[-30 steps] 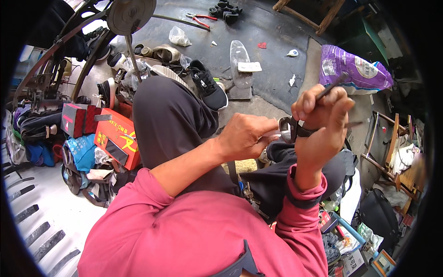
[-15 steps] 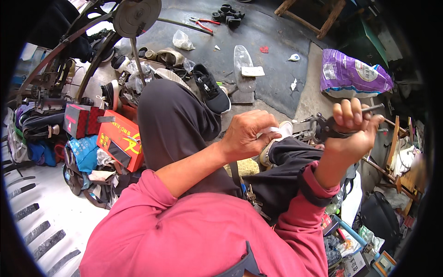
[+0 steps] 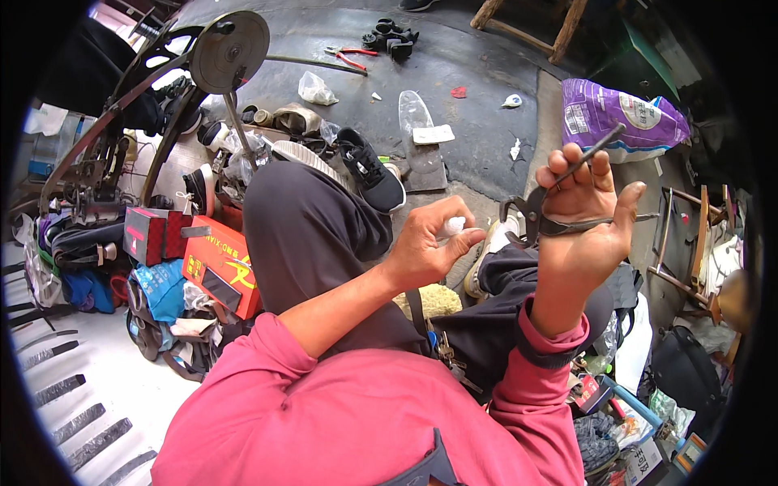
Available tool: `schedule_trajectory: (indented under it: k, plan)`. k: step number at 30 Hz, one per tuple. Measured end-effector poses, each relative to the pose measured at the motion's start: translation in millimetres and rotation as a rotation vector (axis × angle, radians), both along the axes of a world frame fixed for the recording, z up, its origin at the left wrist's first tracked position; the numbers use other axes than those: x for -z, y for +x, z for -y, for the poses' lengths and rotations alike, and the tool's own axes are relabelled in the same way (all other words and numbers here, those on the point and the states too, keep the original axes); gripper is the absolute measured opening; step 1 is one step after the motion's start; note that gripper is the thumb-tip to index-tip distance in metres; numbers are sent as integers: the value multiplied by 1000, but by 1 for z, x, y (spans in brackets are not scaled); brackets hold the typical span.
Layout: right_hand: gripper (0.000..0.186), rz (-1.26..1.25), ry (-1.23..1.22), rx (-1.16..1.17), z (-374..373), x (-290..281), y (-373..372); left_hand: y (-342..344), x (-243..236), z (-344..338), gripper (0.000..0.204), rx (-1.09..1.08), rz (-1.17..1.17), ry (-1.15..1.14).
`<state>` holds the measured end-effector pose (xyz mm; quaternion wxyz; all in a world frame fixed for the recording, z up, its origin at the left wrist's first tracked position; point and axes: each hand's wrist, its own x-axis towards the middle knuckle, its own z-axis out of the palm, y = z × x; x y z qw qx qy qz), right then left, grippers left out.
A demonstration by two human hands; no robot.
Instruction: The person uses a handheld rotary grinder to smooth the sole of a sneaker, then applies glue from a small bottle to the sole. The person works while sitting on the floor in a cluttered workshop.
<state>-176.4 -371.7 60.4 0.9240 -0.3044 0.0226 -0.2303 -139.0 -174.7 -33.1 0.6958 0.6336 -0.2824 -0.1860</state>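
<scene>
My left hand (image 3: 428,247) is closed in front of my knee, with a small white rounded object (image 3: 456,224) between thumb and fingers; most of that object is hidden, so its kind does not show. To its right, my right hand (image 3: 585,215) is turned palm up and holds dark metal pincers (image 3: 531,212). Their curved jaws stand apart and point toward the left hand. One handle passes behind the curled fingertips, while the other lies across the palm below the thumb. Beyond my knee lies a black shoe (image 3: 371,172) with a white sole.
At the upper left stands a machine with a grey wheel (image 3: 229,53). Red-handled pliers (image 3: 352,58) and a clear plastic bag (image 3: 316,88) lie on the floor. A purple sack (image 3: 624,117) is at the right, a red shoebox (image 3: 220,255) at the left. A wooden stool (image 3: 527,36) stands far off.
My right hand has turned its palm up and loosened its fingers, and the pincers' handles have spread. The left hand has tilted, showing the white object's rounded end. The view has shifted slightly.
</scene>
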Motion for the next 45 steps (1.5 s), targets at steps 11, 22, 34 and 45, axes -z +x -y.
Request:
schedule_trajectory:
  k: [11, 22, 34, 45]
  plan:
    - [78, -11, -13, -35, -10, -5, 1, 1, -7, -2, 4, -61, -122, -95]
    - [76, -95, -165, -39, -29, 7, -3, 4, -11, -4, 27, -78, -99, -42]
    - [75, -150, 35, -30, -27, 11, -10, 1, -6, 4, 12, -139, 276, 109]
    - [32, -304, 55, 219, 38, 59, -33, 4, -1, -8, 25, -22, -60, 175]
